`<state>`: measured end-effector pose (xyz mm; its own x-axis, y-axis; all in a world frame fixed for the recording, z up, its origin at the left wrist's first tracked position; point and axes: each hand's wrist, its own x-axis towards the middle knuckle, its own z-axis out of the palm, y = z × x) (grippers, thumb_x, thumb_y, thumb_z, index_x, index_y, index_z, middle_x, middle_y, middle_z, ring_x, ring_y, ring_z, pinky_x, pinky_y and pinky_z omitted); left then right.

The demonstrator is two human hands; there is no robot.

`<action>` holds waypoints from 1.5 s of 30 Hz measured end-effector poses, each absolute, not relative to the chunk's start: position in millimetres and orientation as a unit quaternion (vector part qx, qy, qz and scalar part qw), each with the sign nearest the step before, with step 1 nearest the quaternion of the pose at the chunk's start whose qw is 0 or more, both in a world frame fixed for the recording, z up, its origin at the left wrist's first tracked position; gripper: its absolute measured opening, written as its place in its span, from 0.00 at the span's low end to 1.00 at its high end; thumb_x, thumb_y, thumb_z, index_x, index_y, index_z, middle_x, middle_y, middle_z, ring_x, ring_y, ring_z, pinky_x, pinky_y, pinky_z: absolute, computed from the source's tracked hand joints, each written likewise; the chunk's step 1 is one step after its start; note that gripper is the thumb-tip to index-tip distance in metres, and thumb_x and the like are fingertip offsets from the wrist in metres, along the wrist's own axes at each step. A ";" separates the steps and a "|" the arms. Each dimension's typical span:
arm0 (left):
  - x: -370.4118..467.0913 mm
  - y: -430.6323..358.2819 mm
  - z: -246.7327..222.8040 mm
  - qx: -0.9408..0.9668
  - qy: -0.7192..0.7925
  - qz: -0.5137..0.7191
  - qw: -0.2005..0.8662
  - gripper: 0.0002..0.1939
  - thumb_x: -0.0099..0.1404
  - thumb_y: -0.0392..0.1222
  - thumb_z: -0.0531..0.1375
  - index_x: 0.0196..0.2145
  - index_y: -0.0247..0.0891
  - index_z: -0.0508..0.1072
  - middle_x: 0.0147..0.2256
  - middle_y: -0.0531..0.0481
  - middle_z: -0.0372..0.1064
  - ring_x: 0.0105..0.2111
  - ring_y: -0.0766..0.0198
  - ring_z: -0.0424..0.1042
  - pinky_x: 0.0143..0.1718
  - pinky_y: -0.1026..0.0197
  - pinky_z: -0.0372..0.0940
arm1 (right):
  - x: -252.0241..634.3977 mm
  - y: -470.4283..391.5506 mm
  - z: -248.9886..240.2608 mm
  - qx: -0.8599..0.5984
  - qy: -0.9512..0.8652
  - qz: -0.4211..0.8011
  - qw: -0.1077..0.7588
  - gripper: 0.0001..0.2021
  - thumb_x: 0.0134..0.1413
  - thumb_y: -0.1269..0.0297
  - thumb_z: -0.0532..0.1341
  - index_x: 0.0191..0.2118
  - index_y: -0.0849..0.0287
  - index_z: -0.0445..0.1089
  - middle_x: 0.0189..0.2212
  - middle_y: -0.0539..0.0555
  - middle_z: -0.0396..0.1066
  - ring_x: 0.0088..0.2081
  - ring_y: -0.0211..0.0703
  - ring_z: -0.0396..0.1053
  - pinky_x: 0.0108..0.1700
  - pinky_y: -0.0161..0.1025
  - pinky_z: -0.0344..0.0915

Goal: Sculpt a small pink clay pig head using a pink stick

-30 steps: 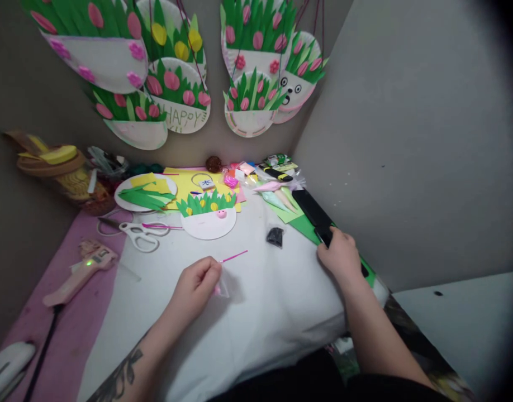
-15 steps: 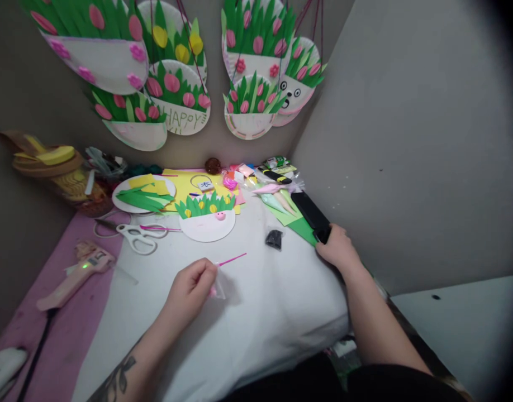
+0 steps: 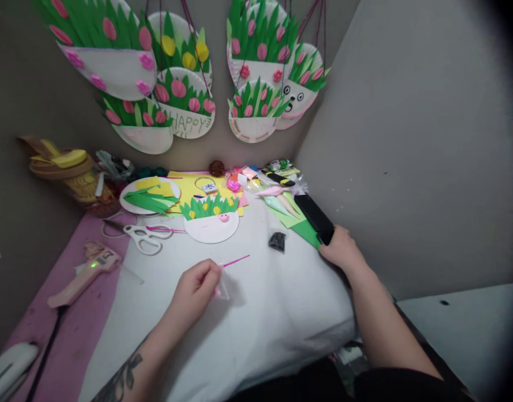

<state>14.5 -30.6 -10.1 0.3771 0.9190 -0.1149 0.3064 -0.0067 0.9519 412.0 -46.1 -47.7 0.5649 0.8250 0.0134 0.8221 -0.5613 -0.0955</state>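
My left hand (image 3: 199,283) is closed over the white cloth, gripping a small clear plastic bag (image 3: 225,288) with something pink inside. A thin magenta strip (image 3: 238,260) sticks out from the same fingers. At the right, my right hand (image 3: 341,249) is wrapped round the near end of a long black object (image 3: 312,215), whose kind I cannot make out. Green paper sheets (image 3: 303,230) lie beside that object. Between my hands, a small packet of black bits (image 3: 277,241) rests on the cloth. Beyond my left hand lies a half-plate craft (image 3: 212,228) with paper grass, yellow flowers and a pink piece.
White-handled scissors (image 3: 147,241) and a pink glue gun (image 3: 82,279) with a lit green light lie at the left. A paper plate (image 3: 128,204) holds green and yellow paper. Coloured clay bags (image 3: 281,200) lie at the back. Finished plate crafts (image 3: 185,125) hang on the wall.
The view has shifted slightly, so everything sits a little further right in the picture. Both hands keep their hold and their places over the table.
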 end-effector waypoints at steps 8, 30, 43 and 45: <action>14.0 -30.8 -10.8 0.651 0.472 0.297 0.515 0.19 0.65 0.52 0.51 0.21 0.40 0.61 0.15 0.59 0.57 0.15 0.70 0.55 0.18 0.67 0.52 | 416.0 -46.3 -49.7 -0.882 -0.469 0.015 0.041 0.34 0.45 0.63 0.60 0.59 0.70 0.54 0.51 0.73 0.63 0.49 0.63 0.69 0.50 0.50 0.64; 13.4 -30.1 -10.7 0.646 0.479 0.292 0.518 0.19 0.64 0.54 0.51 0.21 0.40 0.61 0.15 0.58 0.57 0.16 0.69 0.56 0.20 0.67 0.53 | 420.8 -64.6 -35.4 -0.859 -0.501 0.006 0.105 0.31 0.45 0.66 0.58 0.58 0.68 0.55 0.54 0.70 0.61 0.55 0.60 0.64 0.54 0.48 0.62; 20.1 -34.9 3.3 0.619 0.504 0.307 0.518 0.17 0.62 0.53 0.54 0.23 0.40 0.63 0.15 0.59 0.58 0.17 0.68 0.57 0.22 0.66 0.54 | 407.4 -180.1 -60.1 -0.837 -0.443 -0.085 0.308 0.12 0.50 0.69 0.51 0.39 0.56 0.66 0.40 0.58 0.75 0.48 0.51 0.67 0.56 0.49 0.61; 19.2 -32.9 2.2 0.625 0.502 0.297 0.518 0.16 0.62 0.53 0.54 0.23 0.40 0.64 0.15 0.59 0.59 0.17 0.68 0.58 0.22 0.66 0.55 | 408.0 -178.5 -63.3 -0.831 -0.466 -0.075 0.293 0.14 0.49 0.70 0.51 0.42 0.56 0.67 0.42 0.58 0.75 0.50 0.50 0.66 0.57 0.49 0.60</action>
